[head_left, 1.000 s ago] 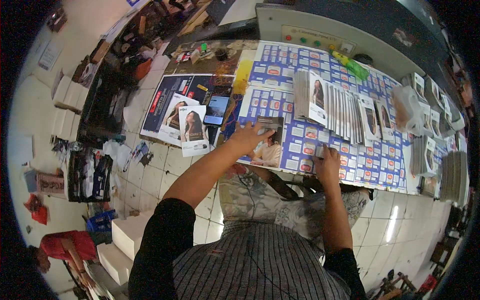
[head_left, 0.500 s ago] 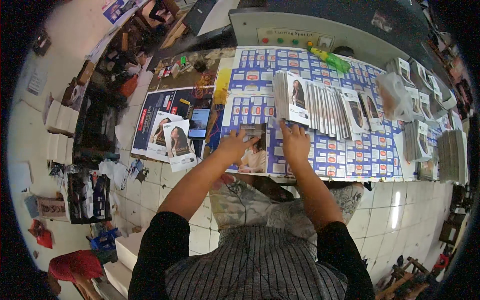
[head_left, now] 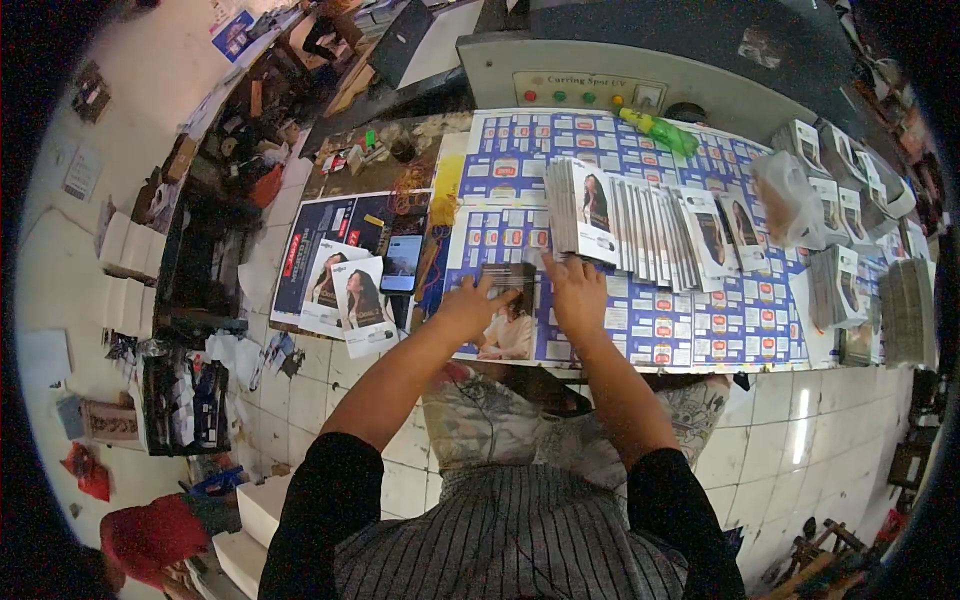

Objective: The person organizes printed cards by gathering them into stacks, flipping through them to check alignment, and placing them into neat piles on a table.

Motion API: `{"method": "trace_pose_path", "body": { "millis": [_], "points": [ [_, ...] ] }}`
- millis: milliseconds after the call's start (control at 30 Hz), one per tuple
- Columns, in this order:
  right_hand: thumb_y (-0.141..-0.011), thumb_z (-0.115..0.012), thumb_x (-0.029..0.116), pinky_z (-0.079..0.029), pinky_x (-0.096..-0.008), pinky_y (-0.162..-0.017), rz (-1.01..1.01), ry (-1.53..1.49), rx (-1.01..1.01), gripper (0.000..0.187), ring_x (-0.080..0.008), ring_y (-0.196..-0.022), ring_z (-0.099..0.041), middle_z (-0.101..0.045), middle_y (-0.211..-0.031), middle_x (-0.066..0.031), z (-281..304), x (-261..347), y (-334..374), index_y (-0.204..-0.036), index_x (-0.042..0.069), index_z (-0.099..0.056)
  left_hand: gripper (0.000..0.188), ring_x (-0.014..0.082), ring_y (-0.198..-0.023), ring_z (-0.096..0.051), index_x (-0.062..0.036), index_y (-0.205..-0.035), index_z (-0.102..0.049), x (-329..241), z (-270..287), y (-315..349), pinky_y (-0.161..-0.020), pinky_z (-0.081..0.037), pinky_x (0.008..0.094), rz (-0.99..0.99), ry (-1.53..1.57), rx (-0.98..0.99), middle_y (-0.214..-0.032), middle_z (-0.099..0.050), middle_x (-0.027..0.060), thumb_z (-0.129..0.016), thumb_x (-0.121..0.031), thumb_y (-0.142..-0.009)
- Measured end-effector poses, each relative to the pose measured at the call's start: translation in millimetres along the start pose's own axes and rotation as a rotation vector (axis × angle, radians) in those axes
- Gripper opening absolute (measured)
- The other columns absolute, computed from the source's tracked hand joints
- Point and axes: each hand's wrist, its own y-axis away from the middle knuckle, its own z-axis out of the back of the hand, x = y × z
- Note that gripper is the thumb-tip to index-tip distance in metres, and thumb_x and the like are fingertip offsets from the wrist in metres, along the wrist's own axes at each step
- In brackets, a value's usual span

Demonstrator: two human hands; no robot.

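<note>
A brown brochure [head_left: 512, 335] with a picture of a person in pale clothing lies on the table close to my body. My left hand [head_left: 468, 310] rests over its left part, fingers stretched out across the page. My right hand [head_left: 578, 296] is palm down just right of the brochure, its fingers extended and the index fingertip near the upper right corner. Whether that fingertip touches a small pale bit there, I cannot tell. Beyond my right hand, a fanned row of white brochures [head_left: 596, 215] with a portrait on the front spreads rightward.
Blue printed sheets [head_left: 660, 320] cover the table. To the left lie two loose brochures [head_left: 362, 300] and a phone [head_left: 402, 262]. A green bottle [head_left: 668, 135] lies at the back, before a grey machine [head_left: 585, 75]. Plastic bags [head_left: 790, 200] and stacked brochures [head_left: 908, 310] stand at right.
My right hand has shifted a little left, toward the brochure's upper corner. My left hand stays on the page. The whole view has tilted slightly.
</note>
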Motion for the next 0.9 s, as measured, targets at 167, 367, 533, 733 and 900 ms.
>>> {"method": "trace_pose_path", "body": {
  "millis": [167, 367, 533, 733, 900],
  "points": [
    [-0.085, -0.053, 0.011, -0.048, -0.0416, -0.076, 0.089, -0.085, 0.137, 0.045, -0.0273, -0.090, -0.060, -0.060, -0.092, -0.0062, 29.4, -7.0, 16.9, -0.127, 0.025, -0.061, 0.122, 0.0480, -0.124, -0.043, -0.0375, -0.150, -0.024, 2.2, -9.6, -1.9, -0.093, -0.050, 0.0537, 0.000, -0.023, -0.001, -0.144, -0.033, 0.0210, -0.093, -0.034, -0.050],
    [-0.087, -0.052, 0.013, -0.048, -0.0412, -0.077, 0.493, -0.162, 0.474, 0.040, -0.0252, -0.091, -0.060, -0.060, -0.091, -0.0061, 70.6, -19.9, 65.0, -0.124, 0.026, -0.062, 0.124, 0.0493, -0.126, -0.039, -0.0380, -0.150, -0.023, 7.6, -15.0, -4.9, -0.093, -0.047, 0.0597, -0.014, 0.029, 0.017, -0.146, -0.030, 0.0220, -0.094, -0.034, -0.049],
    [-0.086, -0.059, 0.016, -0.049, -0.0428, -0.078, 0.276, -0.372, 0.442, 0.036, -0.0293, -0.091, -0.061, -0.062, -0.094, -0.0085, 87.0, -43.9, 76.3, -0.122, 0.017, -0.062, 0.122, 0.0491, -0.132, -0.033, -0.0314, -0.152, -0.022, 1.1, -6.9, 11.1, -0.096, -0.041, 0.0630, 0.019, 0.011, 0.029, -0.148, -0.029, 0.0215, -0.092, -0.039, -0.053],
    [-0.084, -0.067, 0.036, -0.038, -0.0539, -0.096, -0.112, -0.128, 0.140, 0.049, -0.0351, -0.119, -0.049, -0.053, -0.129, -0.0155, 58.1, -87.0, 95.9, -0.126, 0.013, -0.058, 0.090, 0.0410, -0.140, -0.026, -0.0074, -0.148, -0.030, -70.5, -42.9, 37.5, -0.106, -0.034, 0.0604, -0.043, 0.094, -0.396, -0.153, -0.025, 0.0208, -0.075, -0.040, -0.076],
    [-0.083, -0.068, 0.041, -0.038, -0.0481, -0.099, -0.160, -0.254, 0.010, 0.051, -0.0354, -0.121, -0.048, -0.052, -0.131, -0.0149, 53.2, -93.5, 98.3, -0.122, 0.011, -0.059, 0.053, 0.0330, -0.109, -0.062, -0.0118, -0.137, -0.048, -83.3, -43.1, 54.0, -0.080, -0.054, 0.0444, 0.044, 0.220, -0.315, -0.123, -0.060, 0.0179, -0.060, -0.025, -0.087]
  ]
}}
